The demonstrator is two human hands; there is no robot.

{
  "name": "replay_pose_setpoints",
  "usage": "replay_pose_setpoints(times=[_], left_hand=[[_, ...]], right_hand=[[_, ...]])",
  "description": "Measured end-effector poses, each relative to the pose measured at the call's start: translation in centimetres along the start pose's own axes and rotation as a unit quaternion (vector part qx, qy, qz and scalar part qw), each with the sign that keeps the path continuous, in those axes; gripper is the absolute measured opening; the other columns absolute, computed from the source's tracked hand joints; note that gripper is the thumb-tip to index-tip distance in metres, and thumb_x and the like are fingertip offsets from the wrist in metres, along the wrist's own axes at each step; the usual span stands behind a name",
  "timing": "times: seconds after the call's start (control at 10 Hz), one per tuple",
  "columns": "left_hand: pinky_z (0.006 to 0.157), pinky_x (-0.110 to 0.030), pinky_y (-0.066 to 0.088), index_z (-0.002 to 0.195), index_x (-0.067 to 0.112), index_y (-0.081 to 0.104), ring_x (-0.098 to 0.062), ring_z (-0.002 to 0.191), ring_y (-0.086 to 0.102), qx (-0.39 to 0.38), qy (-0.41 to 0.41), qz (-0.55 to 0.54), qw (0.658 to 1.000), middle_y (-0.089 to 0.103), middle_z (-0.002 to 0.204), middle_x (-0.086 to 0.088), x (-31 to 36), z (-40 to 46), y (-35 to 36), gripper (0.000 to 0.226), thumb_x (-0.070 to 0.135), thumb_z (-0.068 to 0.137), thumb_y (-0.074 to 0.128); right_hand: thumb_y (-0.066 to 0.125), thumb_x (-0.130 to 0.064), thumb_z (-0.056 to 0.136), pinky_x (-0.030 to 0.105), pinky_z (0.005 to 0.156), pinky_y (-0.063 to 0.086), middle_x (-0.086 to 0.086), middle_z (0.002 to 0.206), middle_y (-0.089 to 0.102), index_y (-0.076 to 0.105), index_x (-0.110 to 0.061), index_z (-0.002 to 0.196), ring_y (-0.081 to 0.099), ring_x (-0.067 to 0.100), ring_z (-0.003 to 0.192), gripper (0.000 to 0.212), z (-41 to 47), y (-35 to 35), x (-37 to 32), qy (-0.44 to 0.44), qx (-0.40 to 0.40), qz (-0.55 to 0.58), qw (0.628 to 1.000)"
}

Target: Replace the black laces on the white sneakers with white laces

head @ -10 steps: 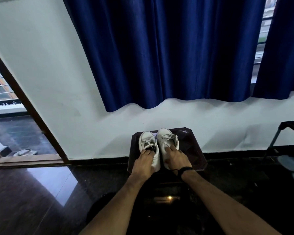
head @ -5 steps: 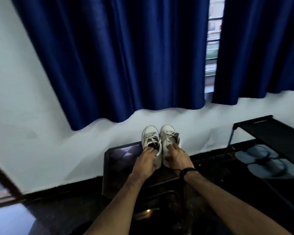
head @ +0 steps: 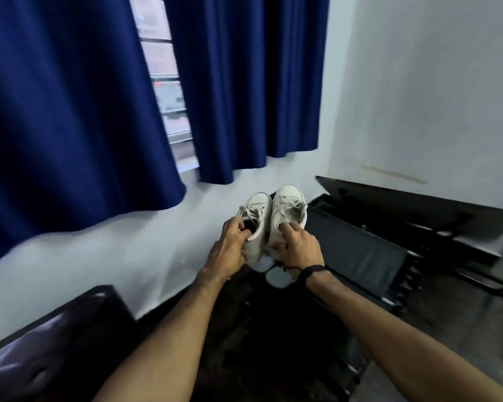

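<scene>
The two white sneakers (head: 273, 216) look like smooth matt leather or imitation leather, with pale woven laces (head: 292, 205) and a smoother white sole at the near end. The blue curtains (head: 70, 111) are a soft cloth with a light sheen on the folds, the wall (head: 418, 82) is matt painted plaster, and the floor (head: 436, 329) is dark, polished and reflective. At near left the dark brown stool (head: 55, 338) has a glossy, plastic-like top, while the black rack (head: 360, 248) at right has matt fabric shelves; the wristband (head: 312, 269) is black cord.
</scene>
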State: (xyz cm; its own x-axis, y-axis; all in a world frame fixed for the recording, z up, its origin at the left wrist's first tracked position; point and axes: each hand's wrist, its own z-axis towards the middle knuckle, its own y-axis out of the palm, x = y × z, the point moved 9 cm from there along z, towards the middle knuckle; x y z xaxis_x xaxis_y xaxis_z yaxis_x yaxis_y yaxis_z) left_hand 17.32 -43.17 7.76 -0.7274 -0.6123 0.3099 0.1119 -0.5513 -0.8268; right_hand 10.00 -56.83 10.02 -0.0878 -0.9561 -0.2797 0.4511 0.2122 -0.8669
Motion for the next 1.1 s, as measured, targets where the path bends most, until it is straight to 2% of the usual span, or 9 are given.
replay_pose_setpoints(times=[0.2,0.3,0.4,0.5,0.7,0.9,1.0,1.1], left_hand=[[0.082,-0.042,0.055,0.098,0.014,0.065,-0.020,0.123,0.043,-0.041,0.098,-0.033,0.994,0.045,0.126,-0.001,8.1,6.7,7.6,0.032,-0.004,0.071,0.060],[0.078,-0.044,0.055,0.096,0.017,0.060,-0.021,0.117,0.046,-0.079,0.112,-0.040,0.990,0.042,0.121,0.001,10.7,8.2,11.4,0.031,-0.001,0.071,0.064],[0.077,-0.045,0.056,0.100,0.015,0.060,-0.016,0.122,0.043,-0.104,0.116,-0.039,0.987,0.041,0.125,0.003,12.4,8.9,14.0,0.032,0.003,0.073,0.072],[0.080,-0.046,0.055,0.104,0.014,0.060,-0.017,0.130,0.038,-0.126,0.108,-0.023,0.986,0.037,0.136,0.001,13.9,9.6,15.4,0.035,0.006,0.073,0.075],[0.086,-0.043,0.052,0.111,0.015,0.059,-0.020,0.135,0.034,-0.177,0.088,0.002,0.980,0.031,0.146,-0.002,14.6,10.0,18.1,0.036,0.006,0.078,0.071],[0.086,-0.045,0.052,0.120,0.019,0.056,-0.020,0.135,0.035,-0.179,0.068,0.004,0.982,0.031,0.147,0.002,14.8,9.6,17.8,0.048,0.008,0.077,0.073],[0.084,-0.046,0.053,0.135,0.021,0.046,-0.017,0.137,0.031,-0.162,0.067,-0.020,0.984,0.034,0.145,0.004,15.4,8.7,16.7,0.066,0.019,0.076,0.075],[0.093,-0.045,0.051,0.142,0.020,0.037,-0.017,0.139,0.029,-0.137,0.073,-0.033,0.987,0.036,0.143,0.003,14.9,7.9,15.1,0.077,0.023,0.076,0.076]], right_hand=[[0.062,-0.023,0.081,0.033,0.060,0.033,0.007,0.105,0.058,0.055,-0.013,0.120,0.061,0.037,0.090,0.041,-1.0,-2.7,11.6,0.115,0.026,-0.043,0.992],[0.061,-0.022,0.082,0.032,0.062,0.031,0.007,0.110,0.057,0.053,-0.014,0.122,0.060,0.036,0.094,0.042,-2.2,-2.4,15.3,0.154,0.024,-0.052,0.986],[0.061,-0.023,0.082,0.033,0.062,0.033,0.006,0.109,0.057,0.053,-0.013,0.116,0.060,0.035,0.095,0.037,-3.2,-1.8,17.9,0.187,0.016,-0.052,0.981],[0.061,-0.023,0.082,0.037,0.068,0.042,0.006,0.113,0.057,0.053,-0.013,0.116,0.060,0.034,0.099,0.036,-4.0,-1.1,19.8,0.224,-0.005,-0.056,0.973],[0.062,-0.027,0.084,0.038,0.071,0.044,0.005,0.116,0.057,0.053,-0.014,0.113,0.060,0.034,0.099,0.034,-4.8,0.5,22.5,0.248,-0.012,-0.041,0.968],[0.064,-0.037,0.082,0.036,0.074,0.045,0.002,0.117,0.056,0.051,-0.017,0.113,0.061,0.031,0.100,0.039,-4.7,0.6,22.8,0.263,-0.028,-0.054,0.963],[0.065,-0.039,0.082,0.040,0.069,0.047,0.002,0.120,0.049,0.044,-0.014,0.119,0.063,0.030,0.095,0.050,-5.2,0.5,22.0,0.269,-0.010,-0.056,0.962],[0.062,-0.028,0.079,0.042,0.066,0.049,0.006,0.116,0.046,0.045,-0.011,0.118,0.059,0.032,0.095,0.045,-4.9,-0.7,20.1,0.231,0.076,-0.076,0.967]])
